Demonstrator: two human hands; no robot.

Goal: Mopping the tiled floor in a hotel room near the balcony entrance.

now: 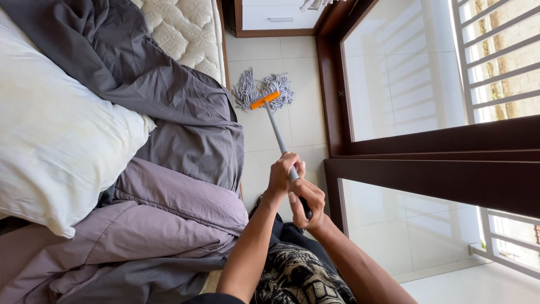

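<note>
Both hands are closed around the mop handle [279, 139]: the left hand [283, 174] grips the grey shaft higher along it, and the right hand [306, 200] wraps the dark end grip just behind, the two hands touching. The handle runs away from the person to an orange clamp [265, 100], where the grey string mop head [261, 90] lies spread on the pale tiled floor [304, 121]. The head sits in the narrow strip of floor between the bed and the window wall, near the bed's edge. In the inspector's judgement, good handling here calls for a firm two-handed hold with the hands slightly spaced for leverage, the strands kept flat on the tile, and strokes run lengthwise along the strip rather than across it. Obstructions noted: a grey duvet [185, 112] hangs off the quilted mattress [188, 31] and drapes close to the floor beside the head, so the strands could catch or wet the fabric. A white pillow [56, 135] lies on the bed, well clear. On the other side, the dark wooden window frame [332, 101] bounds the strip and limits sideways swing. A cabinet base [275, 22] closes the far end.
</note>
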